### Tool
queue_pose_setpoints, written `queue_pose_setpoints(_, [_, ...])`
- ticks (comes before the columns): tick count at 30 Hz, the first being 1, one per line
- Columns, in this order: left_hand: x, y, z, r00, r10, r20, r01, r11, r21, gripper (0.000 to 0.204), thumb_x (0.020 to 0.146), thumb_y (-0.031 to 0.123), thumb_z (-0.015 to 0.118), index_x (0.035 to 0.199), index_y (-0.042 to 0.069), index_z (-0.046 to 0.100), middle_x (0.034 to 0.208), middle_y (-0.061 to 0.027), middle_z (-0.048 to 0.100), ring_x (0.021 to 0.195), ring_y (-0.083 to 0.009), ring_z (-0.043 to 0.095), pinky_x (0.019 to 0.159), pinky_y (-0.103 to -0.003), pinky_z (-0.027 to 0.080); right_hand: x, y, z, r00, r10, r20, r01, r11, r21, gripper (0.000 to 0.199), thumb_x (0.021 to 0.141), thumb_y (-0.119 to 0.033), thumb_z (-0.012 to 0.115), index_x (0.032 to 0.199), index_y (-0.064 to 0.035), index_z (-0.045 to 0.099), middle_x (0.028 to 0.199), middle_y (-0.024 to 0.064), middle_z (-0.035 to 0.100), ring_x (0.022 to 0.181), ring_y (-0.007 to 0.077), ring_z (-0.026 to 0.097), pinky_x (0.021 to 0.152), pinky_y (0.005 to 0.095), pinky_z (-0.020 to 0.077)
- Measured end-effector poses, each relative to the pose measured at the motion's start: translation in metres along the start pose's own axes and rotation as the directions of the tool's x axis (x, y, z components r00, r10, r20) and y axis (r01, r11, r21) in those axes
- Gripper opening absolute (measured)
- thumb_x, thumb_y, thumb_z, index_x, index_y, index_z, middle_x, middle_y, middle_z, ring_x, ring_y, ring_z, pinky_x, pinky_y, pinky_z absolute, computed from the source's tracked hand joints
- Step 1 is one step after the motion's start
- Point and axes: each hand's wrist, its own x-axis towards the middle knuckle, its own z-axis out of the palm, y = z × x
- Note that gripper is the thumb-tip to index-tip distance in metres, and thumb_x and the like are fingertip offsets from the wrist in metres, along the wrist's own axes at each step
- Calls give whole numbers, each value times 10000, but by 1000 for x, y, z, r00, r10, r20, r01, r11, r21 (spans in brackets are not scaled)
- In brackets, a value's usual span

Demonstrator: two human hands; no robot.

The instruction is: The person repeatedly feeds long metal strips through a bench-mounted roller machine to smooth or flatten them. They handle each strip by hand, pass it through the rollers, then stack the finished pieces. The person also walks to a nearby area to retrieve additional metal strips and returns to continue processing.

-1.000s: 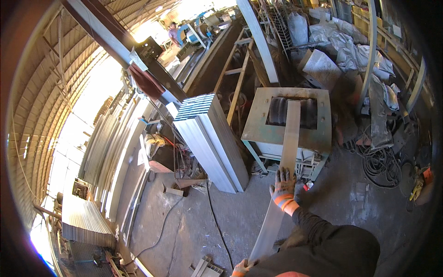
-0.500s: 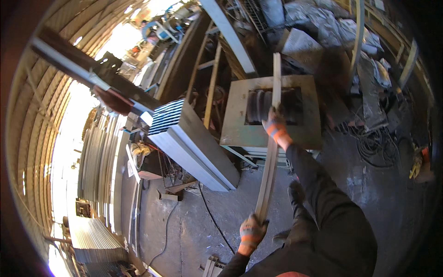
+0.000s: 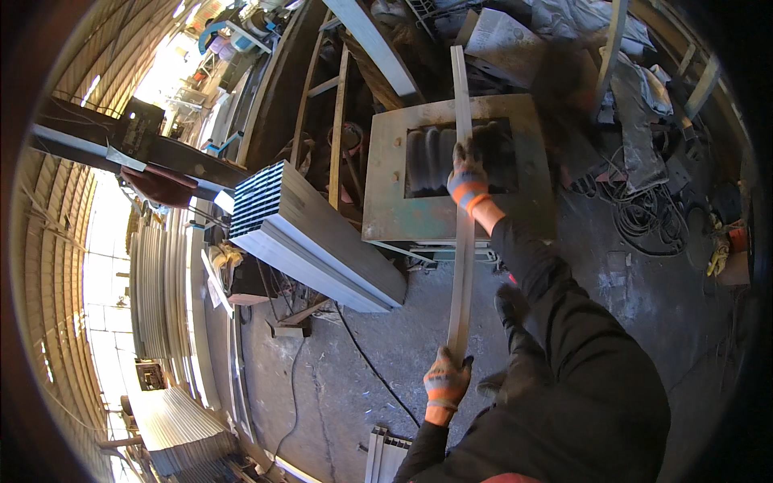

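Observation:
A long, straight grey metal profile (image 3: 460,278) runs lengthwise in front of me, held in both hands. My left hand (image 3: 446,381), in a grey and orange work glove, is closed round its near end. Farther up, my right hand (image 3: 468,179), gloved alike, grips it past the middle. The profile's far part passes over a worn, boxy metal machine (image 3: 378,201) whose square opening shows a dark, ribbed roller-like part (image 3: 431,161). To the left, a neat stack of similar metal profiles (image 3: 330,249) leans with its striped ends facing up.
Several more profiles (image 3: 386,459) lie near the lower edge. Corrugated sheets (image 3: 173,419) and upright lengths of metal (image 3: 157,290) are at the left. A black cable (image 3: 362,358) crosses the floor. Coiled cables (image 3: 648,221) lie at the right, and a wooden ladder-like frame (image 3: 336,137) stands behind the stack.
The profile has turned slightly, its far end now farther left and higher in view. Both hands keep their hold on it. The whole scene has shifted a little up and left.

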Motion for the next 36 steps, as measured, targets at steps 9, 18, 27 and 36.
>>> queue_pose_setpoints(9, [-236,-141,18,1000,-21,6,21,1000,12,555,903,483,897,1179,92,616,901,-151,797,800,-430,771,664,-530,583,-255,-58,-56,997,-47,68,41,996,84,878,953,-202,642,1723,71,319,1806,370,194,1641,574,274,1370,580,265])
queue_pose_setpoints(18, [-428,-275,21,968,-78,239,83,997,-9,626,1000,404,790,1485,62,592,1183,-136,794,1008,-387,773,851,-477,598,-462,-110,-125,992,-116,54,103,975,198,843,949,-149,691,1686,103,370,1745,439,250,1604,621,306,1365,589,264])
queue_pose_setpoints(27, [-299,-254,3,895,-211,394,419,704,-573,649,1091,553,684,1467,24,661,1331,-199,774,1228,-331,729,1078,-451,545,-335,-53,-69,991,126,-44,-3,352,936,790,980,-31,693,1724,-39,427,1815,205,367,1667,340,367,1337,411,312])
queue_pose_setpoints(36, [45,-51,-13,940,-210,267,312,845,-435,693,1073,660,614,1149,-13,760,1101,-303,787,1149,-494,734,978,-548,560,26,6,-7,942,-80,325,77,997,22,805,1058,-673,556,1605,-85,599,1706,254,492,1573,482,450,1344,561,310])
